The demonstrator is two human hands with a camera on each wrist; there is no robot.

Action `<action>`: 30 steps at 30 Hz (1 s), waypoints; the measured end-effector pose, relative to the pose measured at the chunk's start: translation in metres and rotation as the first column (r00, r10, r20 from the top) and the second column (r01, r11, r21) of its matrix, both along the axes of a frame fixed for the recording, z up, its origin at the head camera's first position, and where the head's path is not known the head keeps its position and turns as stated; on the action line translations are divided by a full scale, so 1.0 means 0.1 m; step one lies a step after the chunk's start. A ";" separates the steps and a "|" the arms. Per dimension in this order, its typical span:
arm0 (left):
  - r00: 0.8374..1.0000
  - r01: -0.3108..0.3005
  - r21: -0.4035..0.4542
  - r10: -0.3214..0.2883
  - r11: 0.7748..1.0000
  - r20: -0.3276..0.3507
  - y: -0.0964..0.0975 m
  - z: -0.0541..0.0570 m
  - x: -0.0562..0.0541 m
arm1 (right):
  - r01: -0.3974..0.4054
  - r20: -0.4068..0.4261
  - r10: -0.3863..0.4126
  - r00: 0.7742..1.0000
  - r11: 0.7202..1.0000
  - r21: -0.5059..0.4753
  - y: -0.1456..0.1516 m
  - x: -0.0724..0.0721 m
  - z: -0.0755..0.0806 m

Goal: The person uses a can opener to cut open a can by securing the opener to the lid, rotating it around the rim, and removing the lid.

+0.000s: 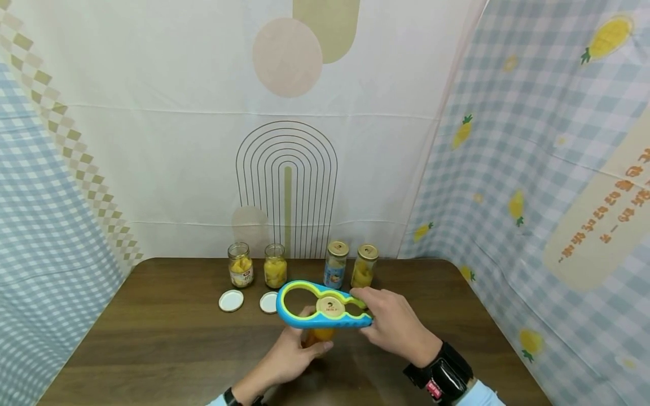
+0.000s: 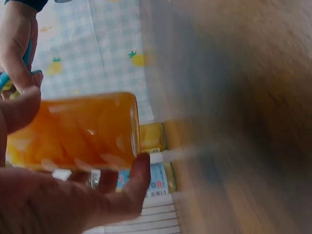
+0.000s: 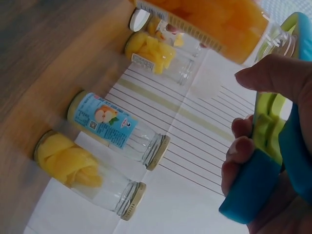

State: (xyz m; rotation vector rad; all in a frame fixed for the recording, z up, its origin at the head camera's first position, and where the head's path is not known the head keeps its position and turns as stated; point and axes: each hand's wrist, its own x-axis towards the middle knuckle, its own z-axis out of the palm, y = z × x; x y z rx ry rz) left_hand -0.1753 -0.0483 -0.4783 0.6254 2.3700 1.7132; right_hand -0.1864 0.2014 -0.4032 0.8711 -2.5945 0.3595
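My left hand (image 1: pixel 291 355) grips a glass jar of orange fruit pieces (image 2: pixel 92 131) round its body, holding it above the table. In the left wrist view the thumb and fingers lie on opposite sides of the glass. A blue and green jar opener (image 1: pixel 340 322) sits level at the jar's top, and the gold lid (image 1: pixel 330 307) shows within its middle opening. My right hand (image 1: pixel 396 321) holds the opener by its right end, fingers curled round the handles (image 3: pixel 253 187). Much of the jar is hidden under the opener in the head view.
At the back left stand two lidless jars of yellow fruit (image 1: pixel 241 272) (image 1: pixel 275 273), with white-faced lids (image 1: pixel 231 300) (image 1: pixel 268 302) lying before them. Behind the opener are two jars with gold lids, one blue-labelled (image 1: pixel 334 275), one plain (image 1: pixel 363 274). A curtain (image 1: pixel 178 169) hangs behind the brown table (image 1: pixel 152 338).
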 end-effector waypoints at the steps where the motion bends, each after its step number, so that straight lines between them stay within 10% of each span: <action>1: 1.000 0.022 0.005 -0.022 1.000 0.012 -0.02 0.00 -0.01 | -0.012 -0.001 0.012 1.000 1.000 -0.001 0.01 0.00 0.00; 12: 0.972 0.213 0.036 -0.215 0.976 0.095 -0.22 0.00 -0.06 | -0.137 -0.019 0.137 0.990 0.991 -0.003 0.04 -0.03 0.00; 30: 0.949 0.268 0.090 -0.279 0.959 0.146 -0.23 -0.04 -0.08 | -0.163 -0.032 0.162 0.986 0.986 -0.033 0.05 -0.01 -0.04</action>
